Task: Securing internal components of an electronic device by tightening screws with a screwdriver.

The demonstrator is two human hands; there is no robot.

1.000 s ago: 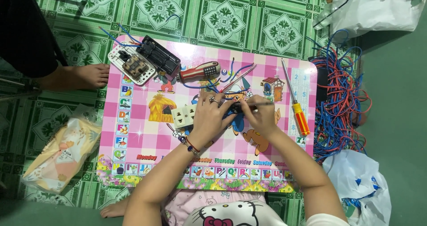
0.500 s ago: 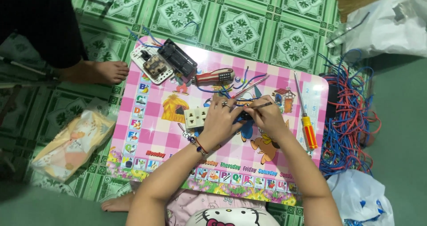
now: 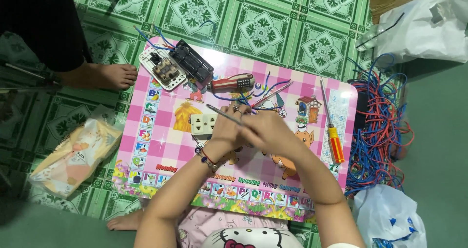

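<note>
Hands meet over the pink table (image 3: 161, 145): left hand (image 3: 228, 128) pinches a thin tool (image 3: 222, 114), right hand (image 3: 265, 131) closed beside it, contents hidden; white socket (image 3: 204, 123) touching left.

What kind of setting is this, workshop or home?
Most likely a home floor, not a workshop: green patterned floor tiles, a low pink checked children's table with alphabet pictures used as a bench, and a loose tangle of red and blue wires lying beside it.
</note>
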